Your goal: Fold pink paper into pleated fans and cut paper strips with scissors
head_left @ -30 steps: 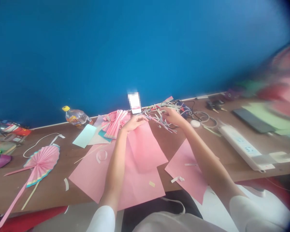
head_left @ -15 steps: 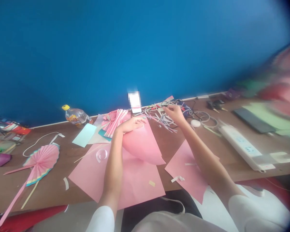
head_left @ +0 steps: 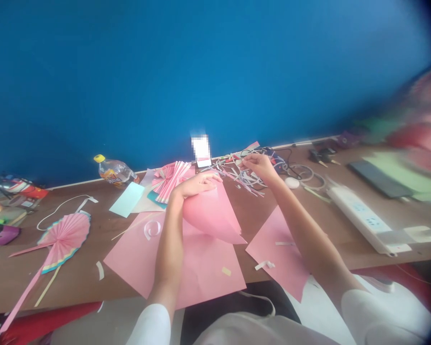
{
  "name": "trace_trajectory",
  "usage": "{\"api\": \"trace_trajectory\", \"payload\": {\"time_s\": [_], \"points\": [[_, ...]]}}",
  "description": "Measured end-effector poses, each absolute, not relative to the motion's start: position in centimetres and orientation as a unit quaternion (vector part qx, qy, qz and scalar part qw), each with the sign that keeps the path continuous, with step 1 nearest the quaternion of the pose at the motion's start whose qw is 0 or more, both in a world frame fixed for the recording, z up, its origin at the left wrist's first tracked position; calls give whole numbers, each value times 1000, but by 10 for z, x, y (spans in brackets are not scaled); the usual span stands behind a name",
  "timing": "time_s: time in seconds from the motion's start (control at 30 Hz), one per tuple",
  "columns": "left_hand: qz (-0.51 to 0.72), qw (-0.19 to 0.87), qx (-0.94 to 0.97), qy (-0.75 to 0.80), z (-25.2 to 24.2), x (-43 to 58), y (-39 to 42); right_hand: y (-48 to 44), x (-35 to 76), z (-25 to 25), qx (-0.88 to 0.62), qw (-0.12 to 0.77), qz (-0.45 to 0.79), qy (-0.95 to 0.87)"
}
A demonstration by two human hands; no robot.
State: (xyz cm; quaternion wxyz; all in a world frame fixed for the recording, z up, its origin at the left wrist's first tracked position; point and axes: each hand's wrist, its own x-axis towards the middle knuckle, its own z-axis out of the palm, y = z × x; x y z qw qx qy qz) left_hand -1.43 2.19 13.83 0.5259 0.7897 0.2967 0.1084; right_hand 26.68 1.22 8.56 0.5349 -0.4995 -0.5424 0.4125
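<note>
My left hand [head_left: 201, 184] rests on the far part of a curled pink sheet [head_left: 213, 215], its fingers stretched out over the paper. Beneath that sheet lies a larger pink sheet [head_left: 201, 273]. My right hand [head_left: 259, 164] is at a heap of thin paper strips [head_left: 249, 179], thumb and fingers pinched together; what they hold, if anything, is too small to make out. A pleated pink paper piece [head_left: 170, 179] sits just beyond my left wrist. Another pink sheet [head_left: 278, 254] lies under my right forearm.
A pleated pink fan [head_left: 66, 237] lies at the left. Behind are a bottle [head_left: 115, 171] and a light blue sheet [head_left: 127, 200]. A white power strip [head_left: 359, 218], a dark flat device [head_left: 380, 178] and cables [head_left: 312, 177] are on the right. A blue wall [head_left: 215, 72] closes the back.
My left fingers have shifted slightly right over the curled sheet. My right hand has stayed pinched near the strips, with only a slight shift. The view has moved a little.
</note>
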Motion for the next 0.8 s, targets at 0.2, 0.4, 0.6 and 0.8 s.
{"api": "trace_trajectory", "payload": {"time_s": [0.2, 0.4, 0.6, 0.8], "points": [[111, 516, 793, 304, 141, -17, 21, 11, 269, 87, -508, 532, 400, -547], [131, 524, 804, 248, 170, -20, 0, 12, 274, 89, -528, 558, 362, -528], [151, 515, 795, 282, 198, -27, -25, 11, 273, 89, -507, 554, 333, -570], [151, 497, 783, 342, 193, -28, -22, 11, 268, 89, -473, 547, 340, -601]]}}
